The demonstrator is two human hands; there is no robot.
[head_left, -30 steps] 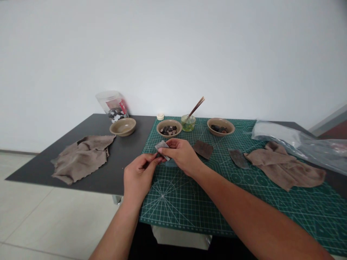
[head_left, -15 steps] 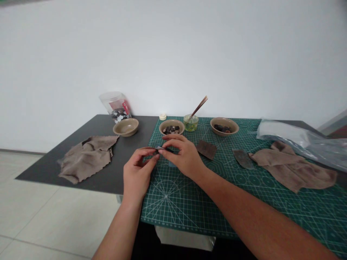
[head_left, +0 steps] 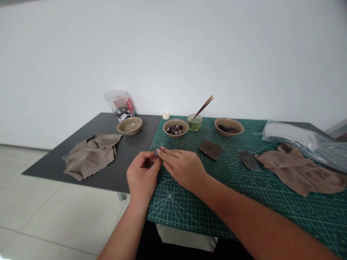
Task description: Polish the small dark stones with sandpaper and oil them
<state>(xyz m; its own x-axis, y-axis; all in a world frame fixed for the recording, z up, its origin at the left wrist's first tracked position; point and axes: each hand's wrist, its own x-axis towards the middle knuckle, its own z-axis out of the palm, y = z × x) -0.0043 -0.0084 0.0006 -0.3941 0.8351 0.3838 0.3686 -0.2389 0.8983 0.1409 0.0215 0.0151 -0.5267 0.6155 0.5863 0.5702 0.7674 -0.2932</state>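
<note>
My left hand (head_left: 142, 171) is closed, its thumb and index finger pinched together over the left part of the green cutting mat (head_left: 187, 211). What it grips is mostly hidden behind the fingers. My right hand (head_left: 184, 166) meets it from the right, fingers closed and fingertips pressed on a small blue-grey piece (head_left: 159, 148), perhaps sandpaper, at the left fingertips. Just beyond the hands stands a tan bowl (head_left: 175, 134) holding several small dark and brownish pieces. A brown rectangular sheet (head_left: 210, 150) lies on the mat to the right of my right hand.
Left are a brown cloth (head_left: 92, 155), another tan bowl (head_left: 130, 126) and a tilted clear jar (head_left: 119, 103). Behind stand a white cap (head_left: 166, 116) and a glass cup (head_left: 194, 124) with brown sticks. Right are a third bowl (head_left: 229, 127), a grey sheet (head_left: 248, 160), a second cloth (head_left: 300, 168) and plastic bag (head_left: 306, 141).
My right fingers have straightened and come down over the left fingertips. A bluish patch seen on the mat below my hands is gone from there. The view has shifted slightly left.
</note>
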